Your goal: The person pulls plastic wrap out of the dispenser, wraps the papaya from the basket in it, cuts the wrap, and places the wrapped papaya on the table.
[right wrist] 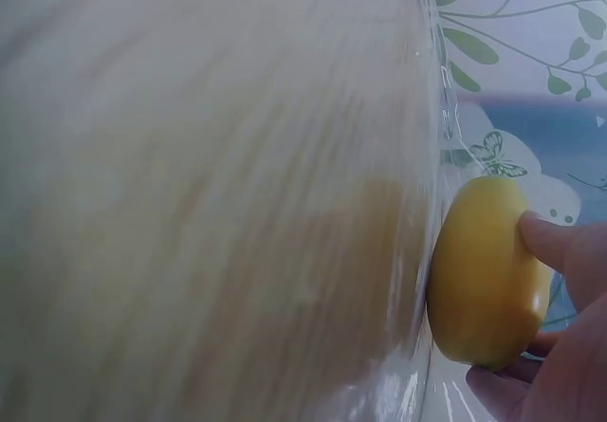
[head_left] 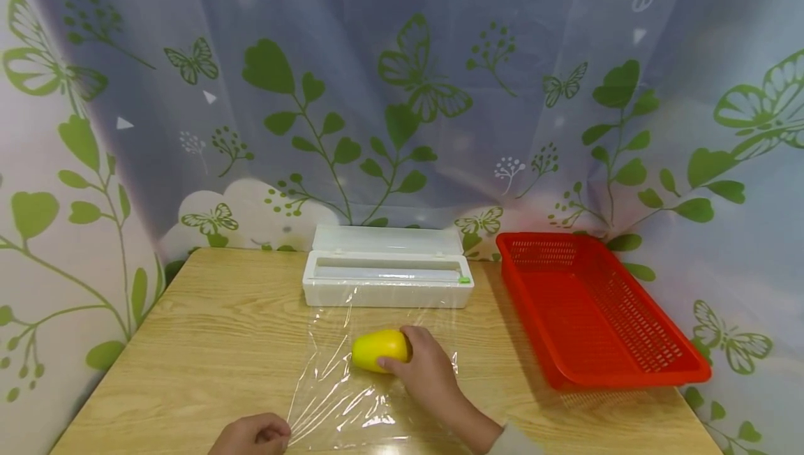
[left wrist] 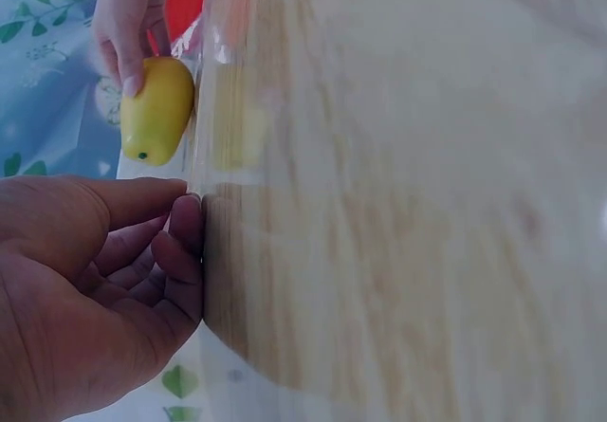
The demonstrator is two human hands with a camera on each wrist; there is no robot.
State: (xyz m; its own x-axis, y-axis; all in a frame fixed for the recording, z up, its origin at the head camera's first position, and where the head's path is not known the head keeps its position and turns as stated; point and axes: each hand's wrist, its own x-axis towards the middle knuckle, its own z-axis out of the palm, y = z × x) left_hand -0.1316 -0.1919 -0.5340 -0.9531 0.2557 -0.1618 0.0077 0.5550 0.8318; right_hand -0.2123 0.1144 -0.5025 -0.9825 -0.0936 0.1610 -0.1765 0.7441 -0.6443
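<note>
Printed cloth (head_left: 352, 99) with butterflies and leaves backs a wood-grain table (head_left: 207, 343). On clear film (head_left: 326, 392) spread before a white box (head_left: 389, 295), a yellow fruit (head_left: 374, 349) lies on its side, long axis roughly left to right in the head view, greener end leftward. The right hand (head_left: 430, 371) grips its other end, covering it. The left hand (head_left: 251, 435), cut off below, pinches the film, whose near edge is hard to trace through glare.
</note>
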